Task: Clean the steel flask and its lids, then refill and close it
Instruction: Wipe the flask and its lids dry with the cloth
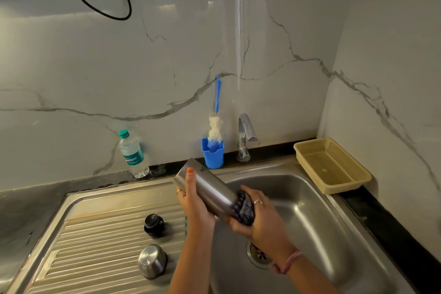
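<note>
1. Left hand (195,200) grips the steel flask (207,188), tilted over the sink (310,198).
2. Right hand (257,219) clenches a dark scrubber (244,207) against it.
3. Slippery steel could slide free and clatter into the basin.

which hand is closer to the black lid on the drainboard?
Left. The left hand grips the steel flask just right of the black lid; the right hand is farther right, over the basin.

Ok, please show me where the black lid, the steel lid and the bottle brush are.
black lid (154,225): head view, on its ribbed side.
steel lid (152,260): head view, on its domed top.
bottle brush (215,130): head view, on the white bristles above the blue cup.
</note>
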Demonstrator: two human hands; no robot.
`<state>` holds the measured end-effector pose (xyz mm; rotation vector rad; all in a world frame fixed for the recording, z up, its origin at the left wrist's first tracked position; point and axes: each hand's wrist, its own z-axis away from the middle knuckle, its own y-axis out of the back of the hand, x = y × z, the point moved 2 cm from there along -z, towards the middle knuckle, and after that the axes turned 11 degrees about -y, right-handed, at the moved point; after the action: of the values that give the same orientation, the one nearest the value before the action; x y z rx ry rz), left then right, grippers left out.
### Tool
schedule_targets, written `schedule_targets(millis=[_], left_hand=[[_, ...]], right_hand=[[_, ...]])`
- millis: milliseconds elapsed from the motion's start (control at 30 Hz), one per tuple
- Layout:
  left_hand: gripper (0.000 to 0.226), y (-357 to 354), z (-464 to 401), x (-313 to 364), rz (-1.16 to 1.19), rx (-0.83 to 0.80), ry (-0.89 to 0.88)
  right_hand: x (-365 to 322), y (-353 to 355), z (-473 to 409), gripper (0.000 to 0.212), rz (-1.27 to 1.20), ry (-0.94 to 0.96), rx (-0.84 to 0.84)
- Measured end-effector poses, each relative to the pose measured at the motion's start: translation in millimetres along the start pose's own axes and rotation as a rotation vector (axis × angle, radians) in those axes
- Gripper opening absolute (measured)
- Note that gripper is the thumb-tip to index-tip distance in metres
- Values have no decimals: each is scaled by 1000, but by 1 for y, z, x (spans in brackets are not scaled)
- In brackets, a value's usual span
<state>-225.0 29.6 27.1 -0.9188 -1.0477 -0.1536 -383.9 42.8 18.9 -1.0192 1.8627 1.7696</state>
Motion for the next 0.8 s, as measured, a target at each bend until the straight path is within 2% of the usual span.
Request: schedule_targets(millis=[100,167,267,433,533,600,667,733,800], left_hand=[[96,5,-4,-2,42,-121,20],[107,0,3,-7,17,-276,10],[103,-5,18,-15,-55,-413,-26],[112,-6,11,-14,-47,-420,-33],[101,-4,5,-9,16,-424,-57],[96,-1,0,-4,25,-370,-36],[103,4,-6,0,-10,-296,-7],[102,7,-11,4,-28,-306,-38],[102,5,-9,7,19,-366,-67]], right_hand=[[-28,2,-10,80,-36,23,-21],[-54,2,-25,75,-77,25,-7],[-86,8,-49,87,-187,-14,63],[-94,11,-54,79,-207,78,52],[-77,9,-38,71,-150,80,15],[-58,5,-25,59,-115,63,-30],[-33,-1,-11,47,-150,-7,-82],[-11,-5,-1,30,-287,-157,-143],[0,-6,2,33,-471,-324,-210]])
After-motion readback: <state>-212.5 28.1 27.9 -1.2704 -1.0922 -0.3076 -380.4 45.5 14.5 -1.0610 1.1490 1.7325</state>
